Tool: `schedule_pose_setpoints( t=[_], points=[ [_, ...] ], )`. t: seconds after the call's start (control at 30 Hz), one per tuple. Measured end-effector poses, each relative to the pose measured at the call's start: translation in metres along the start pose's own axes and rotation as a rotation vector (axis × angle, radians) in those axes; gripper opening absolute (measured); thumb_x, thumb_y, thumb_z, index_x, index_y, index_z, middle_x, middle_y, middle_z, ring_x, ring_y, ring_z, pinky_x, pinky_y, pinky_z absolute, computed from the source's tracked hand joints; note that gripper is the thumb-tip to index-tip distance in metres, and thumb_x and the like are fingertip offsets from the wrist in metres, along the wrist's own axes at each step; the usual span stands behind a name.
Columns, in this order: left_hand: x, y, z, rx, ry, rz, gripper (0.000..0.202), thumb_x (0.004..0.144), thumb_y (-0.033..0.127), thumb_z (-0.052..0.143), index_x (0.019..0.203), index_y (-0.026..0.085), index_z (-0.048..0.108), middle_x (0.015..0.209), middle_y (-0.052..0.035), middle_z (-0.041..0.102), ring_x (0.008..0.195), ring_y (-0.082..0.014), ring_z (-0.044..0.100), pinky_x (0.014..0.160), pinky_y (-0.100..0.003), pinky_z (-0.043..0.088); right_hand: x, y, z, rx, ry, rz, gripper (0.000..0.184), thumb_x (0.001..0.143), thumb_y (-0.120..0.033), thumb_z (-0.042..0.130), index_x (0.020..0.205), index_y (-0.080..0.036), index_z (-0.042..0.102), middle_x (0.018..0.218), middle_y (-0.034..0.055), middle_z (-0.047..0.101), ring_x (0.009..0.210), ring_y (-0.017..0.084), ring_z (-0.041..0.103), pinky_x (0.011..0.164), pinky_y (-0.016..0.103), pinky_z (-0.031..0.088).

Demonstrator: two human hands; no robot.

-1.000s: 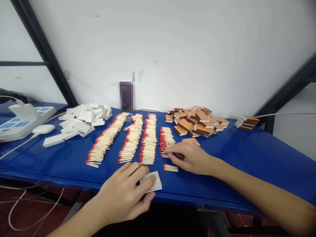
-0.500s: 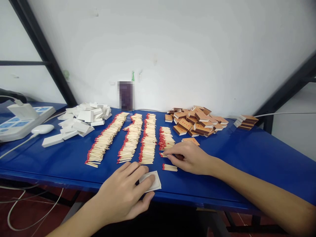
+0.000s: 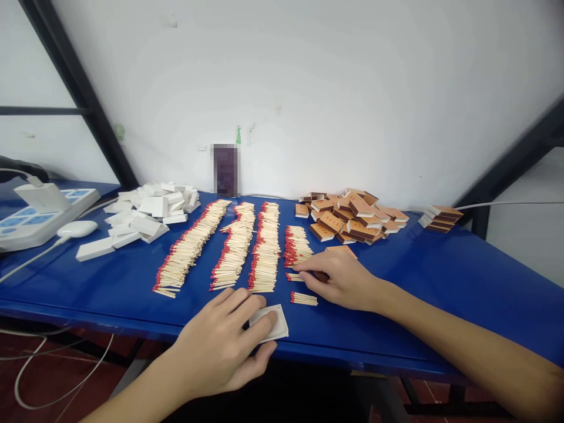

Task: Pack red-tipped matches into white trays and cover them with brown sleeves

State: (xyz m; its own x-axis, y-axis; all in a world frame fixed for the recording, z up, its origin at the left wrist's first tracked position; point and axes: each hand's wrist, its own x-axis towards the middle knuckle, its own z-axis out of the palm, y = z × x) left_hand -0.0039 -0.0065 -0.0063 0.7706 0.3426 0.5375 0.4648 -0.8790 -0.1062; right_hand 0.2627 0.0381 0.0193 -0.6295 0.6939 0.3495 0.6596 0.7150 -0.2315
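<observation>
At bench [image 3: 396, 305] front | left hand [image 3: 227, 338] over white tray [image 3: 281, 326], forefinger on it, grip unclear | right hand [image 3: 346, 279] at loose matches [image 3: 292, 277] near short row [image 3: 297, 242], thumb and forefinger nearly together, hold unclear | step: likely separating matches | next: calls for light pinch

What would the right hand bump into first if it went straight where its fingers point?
The right hand would probably meet the near end of the short match row. Its fingertips may already touch it; depth is hard to judge.
</observation>
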Motion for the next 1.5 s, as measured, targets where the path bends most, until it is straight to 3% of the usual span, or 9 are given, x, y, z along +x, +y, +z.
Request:
schedule_pose_setpoints(
  t=[0.3,0.57,0.8,1.0,1.23,1.5],
  points=[
    [0.0006,-0.0013,0.0004,0.001,0.002,-0.002,0.022,0.091,0.024,0.055,0.11,0.015,0.063,0.096,-0.0106,0.066,0.084,-0.0252,0.06,0.072,-0.04,0.054,-0.0005,-0.0005,0.001,0.016,-0.017,-0.013,0.026,0.096,-0.021,0.049,0.096,-0.02,0.075,0.071,0.0025,0.074,0.057,0.013,0.059,0.058,0.025,0.036],
    [0.0,-0.0006,0.0001,0.004,0.007,0.002,0.022,0.091,0.024,0.056,0.11,0.016,0.063,0.098,-0.0106,0.066,0.085,-0.0251,0.06,0.073,-0.04,0.054,-0.0015,0.0017,0.0023,-0.011,0.059,0.058,0.028,0.096,-0.023,0.048,0.089,-0.019,0.074,0.066,0.002,0.07,0.054,0.013,0.055,0.057,0.025,0.034],
    [0.0005,-0.0011,0.0005,0.005,-0.003,0.0,0.022,0.091,0.025,0.056,0.109,0.015,0.063,0.096,-0.0105,0.065,0.083,-0.0252,0.06,0.071,-0.04,0.054,0.0004,-0.0015,0.0002,0.049,0.005,-0.018,0.026,0.094,-0.016,0.048,0.08,-0.017,0.07,0.062,-0.0004,0.064,0.053,0.011,0.05,0.056,0.025,0.032],
    [0.0007,0.0003,0.0,0.017,0.013,0.0,0.022,0.09,0.024,0.056,0.109,0.015,0.064,0.095,-0.0102,0.066,0.082,-0.0251,0.059,0.069,-0.04,0.054,-0.0006,-0.0007,0.0009,0.074,-0.015,-0.033,0.025,0.096,-0.019,0.047,0.09,-0.019,0.072,0.07,0.002,0.07,0.057,0.013,0.055,0.058,0.025,0.034],
    [0.0011,-0.0006,0.0008,0.015,0.006,0.0,0.021,0.091,0.024,0.055,0.107,0.015,0.064,0.094,-0.0101,0.065,0.082,-0.0247,0.06,0.07,-0.04,0.054,-0.0007,0.001,0.0021,-0.01,0.026,0.014,0.026,0.096,-0.02,0.049,0.081,-0.019,0.071,0.065,0.001,0.068,0.055,0.012,0.054,0.057,0.025,0.032],
    [0.0003,-0.0011,0.002,0.008,0.007,-0.003,0.023,0.09,0.024,0.057,0.11,0.016,0.063,0.097,-0.0101,0.066,0.087,-0.0256,0.062,0.074,-0.04,0.055,-0.0011,0.0014,0.002,-0.02,0.017,-0.012,0.024,0.094,-0.018,0.049,0.084,-0.019,0.072,0.068,0.0018,0.07,0.059,0.013,0.057,0.058,0.025,0.034]
  ],
)
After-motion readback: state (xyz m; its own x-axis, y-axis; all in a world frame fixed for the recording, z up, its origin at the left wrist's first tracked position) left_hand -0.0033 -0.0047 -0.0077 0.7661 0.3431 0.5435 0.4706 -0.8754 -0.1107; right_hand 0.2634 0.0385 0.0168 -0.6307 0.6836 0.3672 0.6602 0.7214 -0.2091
